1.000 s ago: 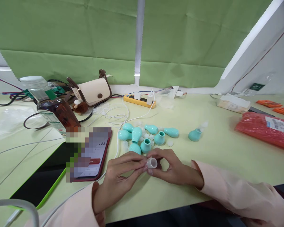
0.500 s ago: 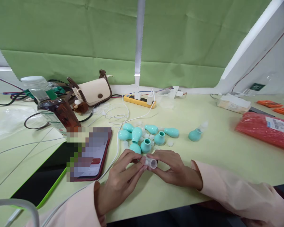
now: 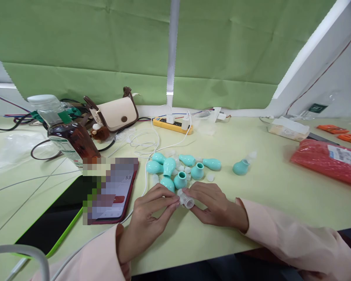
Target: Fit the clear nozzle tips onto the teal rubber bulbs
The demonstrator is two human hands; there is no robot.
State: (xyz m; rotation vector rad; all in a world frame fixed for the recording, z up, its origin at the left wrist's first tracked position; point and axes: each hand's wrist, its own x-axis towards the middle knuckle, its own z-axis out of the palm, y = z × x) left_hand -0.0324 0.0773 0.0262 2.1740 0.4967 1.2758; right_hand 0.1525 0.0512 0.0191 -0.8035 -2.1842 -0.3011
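Observation:
Low over the table's front part, a short clear plastic tube (image 3: 188,202) is held between my two hands, its round open end facing me. My right hand (image 3: 215,205) is closed on it from the right with thumb and fingers. On the left side, the pinched fingertips of my left hand (image 3: 152,218) grip its edge; whether a smaller part is also between them I cannot tell. Just beyond lie several turquoise rubber bulbs (image 3: 169,167), two with their mouths upward, among small translucent caps (image 3: 210,178). Apart to the right sits a turquoise bulb (image 3: 240,167) with a clear nozzle (image 3: 252,156) fitted.
On the left are a phone with a green case (image 3: 55,214), a phone with a red case (image 3: 114,195) and a bottle of dark liquid (image 3: 73,138). Behind are a handbag (image 3: 117,113), a yellow power strip (image 3: 172,125) and white cables. A red package (image 3: 324,156) lies right.
The clear tube has tilted slightly between my hands and more of its side shows. My left fingers have shifted a little away from the right hand's fingers.

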